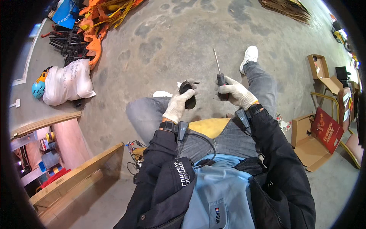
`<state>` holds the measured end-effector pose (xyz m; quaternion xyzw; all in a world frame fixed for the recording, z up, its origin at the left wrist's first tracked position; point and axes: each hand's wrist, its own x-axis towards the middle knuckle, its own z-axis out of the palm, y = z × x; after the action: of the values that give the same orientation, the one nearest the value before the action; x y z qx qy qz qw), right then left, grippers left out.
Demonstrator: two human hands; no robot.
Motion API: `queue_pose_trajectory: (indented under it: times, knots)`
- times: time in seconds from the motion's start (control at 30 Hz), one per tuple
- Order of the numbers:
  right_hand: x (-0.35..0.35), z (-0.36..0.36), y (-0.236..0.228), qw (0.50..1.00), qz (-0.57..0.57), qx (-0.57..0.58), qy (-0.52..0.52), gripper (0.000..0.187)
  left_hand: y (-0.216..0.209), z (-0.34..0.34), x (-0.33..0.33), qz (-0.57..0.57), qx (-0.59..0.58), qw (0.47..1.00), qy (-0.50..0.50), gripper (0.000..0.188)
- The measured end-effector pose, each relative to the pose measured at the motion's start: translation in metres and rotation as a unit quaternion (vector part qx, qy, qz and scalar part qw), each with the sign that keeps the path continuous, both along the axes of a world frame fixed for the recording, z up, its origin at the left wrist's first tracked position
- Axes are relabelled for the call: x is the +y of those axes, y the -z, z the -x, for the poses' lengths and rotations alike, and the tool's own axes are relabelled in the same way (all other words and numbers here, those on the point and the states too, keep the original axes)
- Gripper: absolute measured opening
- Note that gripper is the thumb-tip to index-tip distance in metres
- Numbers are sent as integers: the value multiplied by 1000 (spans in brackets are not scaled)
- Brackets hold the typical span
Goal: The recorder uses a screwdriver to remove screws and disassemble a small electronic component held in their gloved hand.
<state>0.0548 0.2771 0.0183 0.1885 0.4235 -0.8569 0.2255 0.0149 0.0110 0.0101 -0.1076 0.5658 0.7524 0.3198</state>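
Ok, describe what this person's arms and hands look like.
The left hand and right hand wear whitish knit gloves. Black sleeves lead to dark wrist straps, each with a grey, box-shaped module. A black cable loops beside the left module; white lettering marks the left side of the jacket.

Sack (pixel 66 84) left and box (pixel 310 155) right on the floor (pixel 183 34), screwdriver (pixel 220 79) between them in the right hand (pixel 237 92)

We note bright, fairly even light on the concrete floor (pixel 183 34), pale sheen far right, soft shadow beside the wooden board (pixel 76 176) near left. We record straight edges bowing toward a black rim; right margin soft.
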Motion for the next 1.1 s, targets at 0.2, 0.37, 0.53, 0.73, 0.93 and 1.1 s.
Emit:
queue_pose_trajectory:
  times: [0.2,0.37,0.53,0.73,0.93,1.1]
  knots:
    - [-37,3,-15,995,-85,-37,-26,26,-1,0,21,-39,27,997,61,61]
    - [-31,3,9,990,-135,-52,-4,25,-12,2,32,43,77,991,100,50]
    - [-54,12,-16,992,-111,-55,-23,25,-7,-4,24,0,110,988,107,47]
    - [-36,5,-3,992,-83,-80,-52,27,0,-6,37,90,286,943,145,45]
    - [-26,-3,11,993,-83,-58,-68,17,-22,-19,35,171,265,928,198,49]
    - [-37,1,2,989,-119,-67,-64,19,-17,-25,28,193,287,914,212,53]
